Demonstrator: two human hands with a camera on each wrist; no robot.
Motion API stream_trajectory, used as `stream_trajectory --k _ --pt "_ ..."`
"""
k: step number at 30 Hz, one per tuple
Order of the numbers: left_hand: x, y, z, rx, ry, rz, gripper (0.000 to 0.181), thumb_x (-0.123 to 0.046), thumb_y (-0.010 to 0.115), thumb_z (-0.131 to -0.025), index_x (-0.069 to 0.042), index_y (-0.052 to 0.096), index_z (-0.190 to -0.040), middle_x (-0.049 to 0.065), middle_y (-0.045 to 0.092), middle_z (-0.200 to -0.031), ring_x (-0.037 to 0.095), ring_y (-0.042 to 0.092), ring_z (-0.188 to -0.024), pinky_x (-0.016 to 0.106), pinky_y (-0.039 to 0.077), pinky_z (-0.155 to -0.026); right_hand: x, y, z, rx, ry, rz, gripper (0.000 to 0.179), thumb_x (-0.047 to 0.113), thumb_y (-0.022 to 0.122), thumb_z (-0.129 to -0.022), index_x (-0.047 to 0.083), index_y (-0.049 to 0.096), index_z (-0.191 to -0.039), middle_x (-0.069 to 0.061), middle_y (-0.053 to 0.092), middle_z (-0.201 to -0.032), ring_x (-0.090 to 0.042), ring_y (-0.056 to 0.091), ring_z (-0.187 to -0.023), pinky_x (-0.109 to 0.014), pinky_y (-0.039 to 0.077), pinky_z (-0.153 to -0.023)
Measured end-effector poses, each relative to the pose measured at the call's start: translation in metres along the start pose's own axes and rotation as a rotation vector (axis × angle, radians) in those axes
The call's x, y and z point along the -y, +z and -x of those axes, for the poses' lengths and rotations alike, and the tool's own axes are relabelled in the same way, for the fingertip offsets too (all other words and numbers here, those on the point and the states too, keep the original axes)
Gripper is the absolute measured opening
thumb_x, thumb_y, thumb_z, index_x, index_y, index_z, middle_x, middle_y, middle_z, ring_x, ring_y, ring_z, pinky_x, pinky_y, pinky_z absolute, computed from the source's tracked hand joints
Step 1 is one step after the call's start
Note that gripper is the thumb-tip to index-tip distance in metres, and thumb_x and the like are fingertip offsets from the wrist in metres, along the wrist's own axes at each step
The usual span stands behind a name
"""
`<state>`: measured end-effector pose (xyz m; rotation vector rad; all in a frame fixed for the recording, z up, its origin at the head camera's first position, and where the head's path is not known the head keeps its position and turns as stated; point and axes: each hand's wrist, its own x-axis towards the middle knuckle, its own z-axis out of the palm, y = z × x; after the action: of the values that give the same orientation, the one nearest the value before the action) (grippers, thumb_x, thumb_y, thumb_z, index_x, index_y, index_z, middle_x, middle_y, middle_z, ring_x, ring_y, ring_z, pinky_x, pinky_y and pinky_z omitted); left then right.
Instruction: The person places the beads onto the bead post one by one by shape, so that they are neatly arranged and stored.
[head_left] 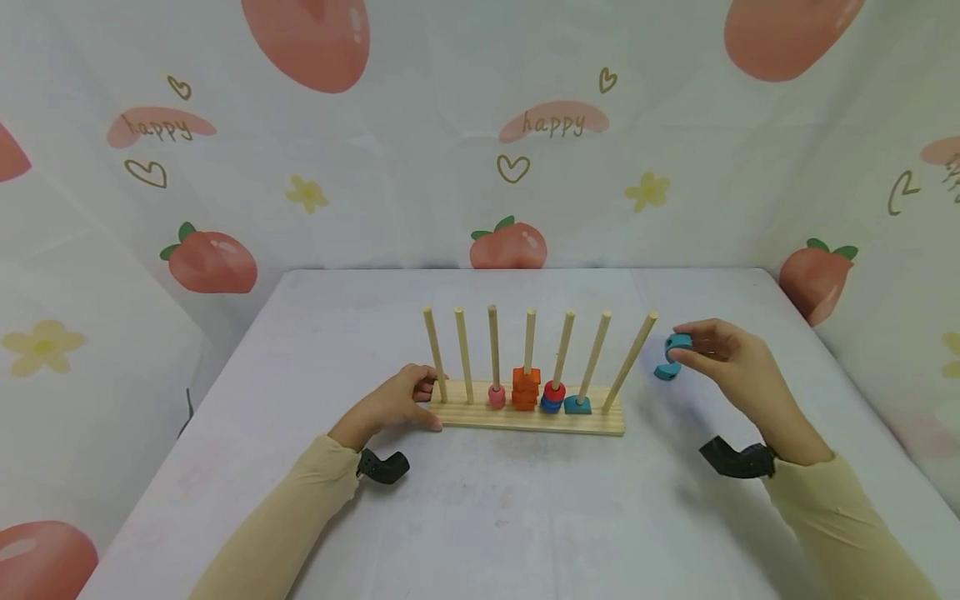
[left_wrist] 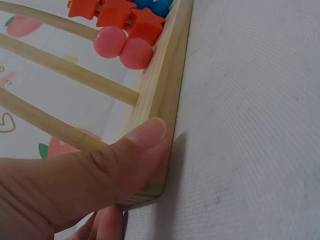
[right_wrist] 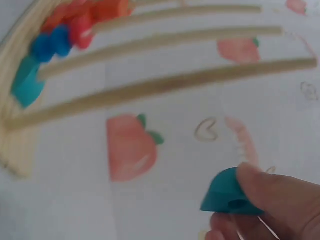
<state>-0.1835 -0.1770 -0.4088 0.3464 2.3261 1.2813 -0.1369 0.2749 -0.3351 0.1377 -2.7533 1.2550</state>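
My left hand (head_left: 396,398) grips the left end of a wooden peg board (head_left: 525,422), its thumb (left_wrist: 145,135) pressed along the front edge. Pink beads (left_wrist: 122,47), orange star beads (head_left: 526,390), red and blue beads (head_left: 552,397) and a teal half-round bead (head_left: 577,406) sit on neighbouring pegs. Beyond the board's right end, my right hand (head_left: 731,358) pinches another teal half-round bead (right_wrist: 225,192) between thumb and fingers. Just below that hand in the head view is a further teal bead (head_left: 667,372); whether it rests on the table I cannot tell.
The rightmost peg (head_left: 630,362) leans outward toward the right hand and carries no bead. Two left pegs (head_left: 463,354) are also bare. A white cloth covers the table (head_left: 480,517), and a fruit-printed curtain (head_left: 420,192) hangs behind it.
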Motion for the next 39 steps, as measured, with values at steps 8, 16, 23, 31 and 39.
stream_trajectory --k 8,16,23,31,39 --pt "0.003 -0.001 -0.001 -0.003 -0.002 -0.014 0.076 0.003 0.086 -0.065 0.008 0.047 -0.131 0.021 0.041 -0.124 0.032 0.05 -0.118 0.039 0.047 -0.104 0.036 0.001 0.003 -0.165 -0.07 -0.298 0.035 0.019 0.065 -0.093 0.009 0.059 -0.126 0.015 0.065 -0.105 0.002 0.062 -0.094 -0.003 0.048 -0.082" --pt "0.001 -0.002 0.0 -0.002 -0.011 -0.026 0.076 0.002 0.086 -0.066 0.008 0.047 -0.131 0.02 0.041 -0.125 0.032 0.049 -0.119 0.04 0.047 -0.105 0.06 0.003 0.005 -0.189 -0.266 -0.688 0.032 -0.006 0.062 -0.09 -0.001 0.062 -0.121 0.002 0.068 -0.105 -0.007 0.064 -0.095 -0.011 0.052 -0.086" --pt "0.001 -0.002 0.0 0.006 -0.01 -0.01 0.077 0.002 0.085 -0.067 0.009 0.045 -0.132 0.022 0.04 -0.126 0.033 0.049 -0.12 0.04 0.047 -0.104 0.073 0.014 -0.001 -0.128 -0.454 -0.878 0.034 -0.018 0.056 -0.087 -0.008 0.061 -0.118 -0.005 0.07 -0.104 -0.013 0.067 -0.095 -0.019 0.054 -0.089" --pt "0.002 -0.002 -0.001 0.002 -0.009 -0.024 0.076 0.001 0.086 -0.066 0.007 0.047 -0.131 0.021 0.041 -0.125 0.032 0.049 -0.119 0.041 0.047 -0.105 0.08 0.027 -0.005 -0.093 -0.445 -0.785 0.031 -0.012 0.058 -0.089 -0.002 0.061 -0.119 0.0 0.07 -0.107 -0.01 0.065 -0.102 -0.017 0.052 -0.092" --pt "0.002 -0.002 -0.001 0.002 -0.015 -0.023 0.076 0.001 0.086 -0.066 0.006 0.048 -0.131 0.02 0.042 -0.124 0.032 0.049 -0.119 0.039 0.047 -0.105 0.082 0.037 -0.013 -0.118 -0.433 -0.717 0.032 -0.013 0.059 -0.087 0.001 0.064 -0.115 0.002 0.07 -0.11 -0.011 0.062 -0.111 -0.017 0.048 -0.098"
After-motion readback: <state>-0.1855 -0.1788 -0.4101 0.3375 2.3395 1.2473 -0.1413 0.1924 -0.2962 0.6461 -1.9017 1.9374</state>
